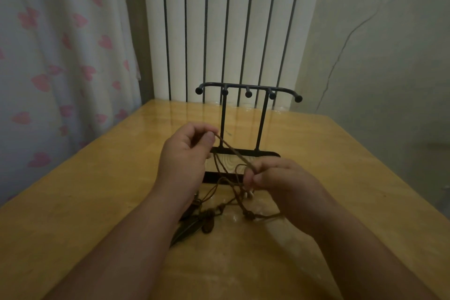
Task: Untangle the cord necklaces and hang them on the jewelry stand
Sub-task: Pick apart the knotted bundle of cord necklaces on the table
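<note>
The brown cords (pixel 231 151) are in a knotted bunch just in front of the stand, partly lifted off the table. One strand is drawn taut on a slant from ten o'clock down to four o'clock between the two hands. The rest droops in loops to the dark pendants (pixel 192 229), which lie on the wood at six o'clock from that strand. The left hand (pixel 187 151) pinches the upper end of the strand between thumb and forefinger, its other fingers curled in. The right hand (pixel 280 182) pinches the lower end where several loops cross, fingertips pressed together on the cord. Held this way, the strand is probably being kept tight so its path through the tangle can be followed and one necklace drawn free (the pendants' weight on the table helps to anchor the rest). The black stand (pixel 222 119) is upright at twelve o'clock from the hands, its hooks bare, close enough that a freed necklace could go straight up onto a peg. So the untangling looks to be at an early stage. All this sits on a yellow wooden table (pixel 97 190), with a white radiator (pixel 219 19) behind at twelve o'clock and a curtain (pixel 60 56) with pink hearts at nine to ten o'clock.
</note>
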